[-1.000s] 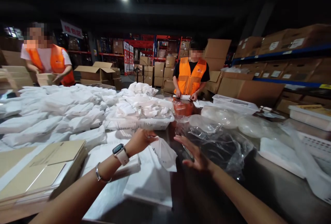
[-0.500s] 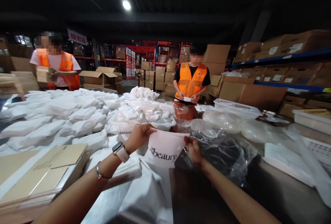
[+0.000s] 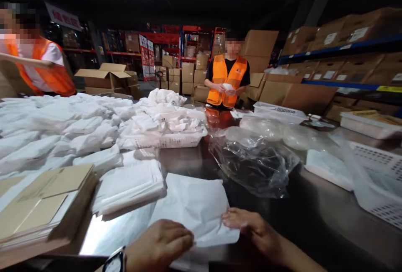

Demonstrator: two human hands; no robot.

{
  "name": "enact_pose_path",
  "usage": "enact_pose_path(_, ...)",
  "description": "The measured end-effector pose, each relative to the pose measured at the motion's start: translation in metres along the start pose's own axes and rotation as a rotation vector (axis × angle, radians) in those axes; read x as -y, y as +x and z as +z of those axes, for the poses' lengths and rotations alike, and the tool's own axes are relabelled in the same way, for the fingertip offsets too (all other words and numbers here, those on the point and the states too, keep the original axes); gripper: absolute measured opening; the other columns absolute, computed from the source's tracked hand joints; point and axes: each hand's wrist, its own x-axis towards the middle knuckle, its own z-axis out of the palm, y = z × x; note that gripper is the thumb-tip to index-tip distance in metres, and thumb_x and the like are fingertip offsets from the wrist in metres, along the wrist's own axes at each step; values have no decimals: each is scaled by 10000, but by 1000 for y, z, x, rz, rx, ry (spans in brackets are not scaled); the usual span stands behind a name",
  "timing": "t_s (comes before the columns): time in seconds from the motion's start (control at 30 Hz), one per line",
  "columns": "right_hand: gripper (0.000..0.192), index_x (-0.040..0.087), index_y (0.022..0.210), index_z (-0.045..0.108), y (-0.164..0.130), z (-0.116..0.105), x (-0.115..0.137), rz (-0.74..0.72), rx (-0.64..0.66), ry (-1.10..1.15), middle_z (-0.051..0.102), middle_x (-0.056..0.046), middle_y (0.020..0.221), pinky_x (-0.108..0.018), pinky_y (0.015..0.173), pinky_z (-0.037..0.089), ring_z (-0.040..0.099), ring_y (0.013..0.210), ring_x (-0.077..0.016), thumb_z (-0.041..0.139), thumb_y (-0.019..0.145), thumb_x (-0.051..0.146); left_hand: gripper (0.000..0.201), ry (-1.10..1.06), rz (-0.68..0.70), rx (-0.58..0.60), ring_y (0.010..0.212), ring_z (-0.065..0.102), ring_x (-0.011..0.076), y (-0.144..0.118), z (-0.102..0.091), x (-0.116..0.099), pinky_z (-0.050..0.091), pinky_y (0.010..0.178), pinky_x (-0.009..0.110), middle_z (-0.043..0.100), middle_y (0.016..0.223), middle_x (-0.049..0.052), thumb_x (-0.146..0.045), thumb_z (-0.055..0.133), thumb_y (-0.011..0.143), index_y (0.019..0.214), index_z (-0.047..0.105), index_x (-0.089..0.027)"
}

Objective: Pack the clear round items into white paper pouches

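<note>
1. the dark, glossy tabletop (image 3: 314, 217) runs from my body out toward 12 o'clock, carrying nearly everything here.
2. a wide heap of white bags (image 3: 53, 125) covers the stretch from 9 to 11 o'clock.
3. a stack of flat cardboard sheets (image 3: 40, 201) lies at 8 o'clock, near my left forearm.
4. crumpled clear plastic wrap (image 3: 254, 167) sits at 1 o'clock, just beyond the bag i am working on.
5. a white basket (image 3: 163, 140) piled with more folded white pieces stands at 12 o'clock, past the wrap's left edge.
6. a neat pile of folded white bags (image 3: 128, 186) rests at 10 o'clock, just beside my bag.
7. the white bag (image 3: 194, 205) lies flat on the tabletop straight ahead of me, close to my body.
8. my left hand (image 3: 158, 245) presses down on its near left corner, fingers curled over the fabric; a watch (image 3: 114, 263) shows at the wrist.
9. my right hand (image 3: 251, 228) lies low at the bag's right edge, fingertips touching it; i cannot tell whether they pinch it.
10. two people in orange vests work at 10 and 12 o'clock, well apart from me.
</note>
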Motion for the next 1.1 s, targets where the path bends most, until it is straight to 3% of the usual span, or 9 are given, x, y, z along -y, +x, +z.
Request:
enact_pose_path(0.1,350,210,1295,540,-22,11,5,-157,23,-191,632,-114,1227,-396,1079,388,536,1214,-185,376,1006,319,194,113,39,-43,1149,579,158,-13,20,-11,327,1126,313,677,1121,108,-253,381,992,1050,514,-125)
enact_pose_path(0.2,375,168,1339,461,-24,11,10,-304,5,-356,630,-135,1222,-397,1082,391,501,1251,-195,424,972,239,250,296,50,-53,1324,424,215,-13,27,-15,110,1185,467,606,1272,107,-193,436,965,1180,528,-106)
enact_pose_path(0.3,382,151,1305,461,-22,11,13,-368,36,-445,662,-121,1167,-390,1093,377,499,1253,-195,460,925,184,295,401,63,2,1310,443,224,-6,27,-19,103,1189,480,608,1273,89,-159,387,972,1196,576,-123)
enact_pose_path(0.43,290,155,1210,522,-23,13,15,-373,24,-436,678,-116,1125,-359,1076,383,541,1205,-182,446,946,250,212,375,27,-28,1179,565,171,-2,30,-21,160,1202,433,698,1085,66,-132,445,945,1014,646,-126)
enact_pose_path(0.5,243,162,1106,581,-21,11,18,-355,7,-443,665,-129,1141,-366,1052,400,541,1201,-193,446,927,255,157,340,-7,-27,1224,526,175,-2,31,-20,141,1208,438,673,1155,56,-127,503,912,890,656,-156)
enact_pose_path(0.63,144,180,836,663,-3,2,34,-236,198,-522,531,-123,1354,-549,1097,289,353,1352,-311,531,781,176,133,170,-94,169,1402,272,305,5,24,-12,116,1190,518,374,1494,77,-295,669,805,733,657,-184)
enact_pose_path(0.77,161,191,833,687,15,-7,47,-39,326,-332,568,-115,1315,-582,1130,190,444,1295,-280,532,838,146,130,-6,-185,425,1391,290,316,16,11,-8,166,1155,576,351,1496,112,-301,627,796,866,697,-216)
enact_pose_path(0.97,265,187,860,683,7,-3,33,34,219,-81,590,-144,1275,-565,1129,206,485,1261,-260,462,955,298,116,-94,-231,471,1374,324,316,19,5,-6,157,1166,546,379,1477,130,-300,669,766,789,667,-187)
enact_pose_path(1.1,286,211,960,664,-2,12,31,-104,-159,-78,643,-122,1201,-455,1075,365,582,1151,-221,420,984,359,110,-221,-275,225,1300,457,262,7,9,-10,207,1175,485,550,1346,118,-274,582,851,886,636,-185)
